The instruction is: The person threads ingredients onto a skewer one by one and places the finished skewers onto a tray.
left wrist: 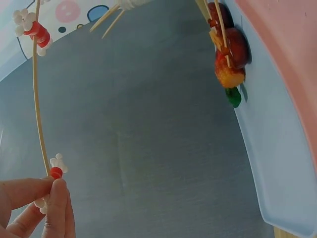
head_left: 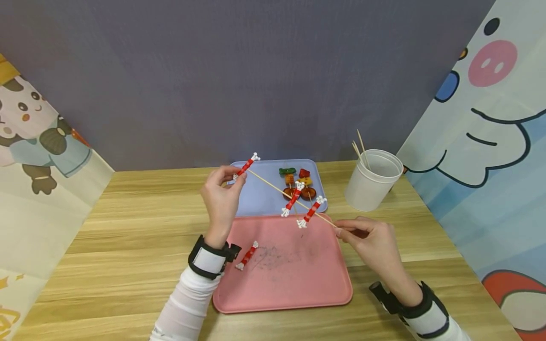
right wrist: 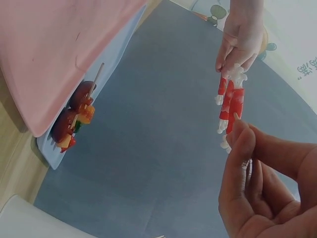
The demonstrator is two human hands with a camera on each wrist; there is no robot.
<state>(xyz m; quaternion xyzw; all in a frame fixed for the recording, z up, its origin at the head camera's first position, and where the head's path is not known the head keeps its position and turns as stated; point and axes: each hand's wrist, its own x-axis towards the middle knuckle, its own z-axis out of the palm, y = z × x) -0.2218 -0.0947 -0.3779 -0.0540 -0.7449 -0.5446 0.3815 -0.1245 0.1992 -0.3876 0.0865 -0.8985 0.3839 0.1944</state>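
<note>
My left hand (head_left: 222, 196) pinches a red stick-shaped piece with white knobbly ends (head_left: 249, 164) at the upper left end of a thin wooden skewer (head_left: 269, 184). Between thumb and fingers, my right hand (head_left: 375, 240) holds the skewer's other end. Two more such pieces, a middle one (head_left: 293, 199) and a lower one (head_left: 311, 212), sit crosswise on the skewer, apart from each other. In the left wrist view the left fingertips partly cover the held piece (left wrist: 56, 172). A similar loose piece (head_left: 247, 256) lies on the pink tray (head_left: 298, 289).
Behind the pink tray is a blue tray (head_left: 251, 203) bearing finished-looking skewers of colourful food pieces (head_left: 304, 181). A white bucket (head_left: 367, 189) with several wooden skewers (head_left: 361, 144) stands at the back right. A grey wall (head_left: 256, 85) rises behind the wooden table (head_left: 149, 227).
</note>
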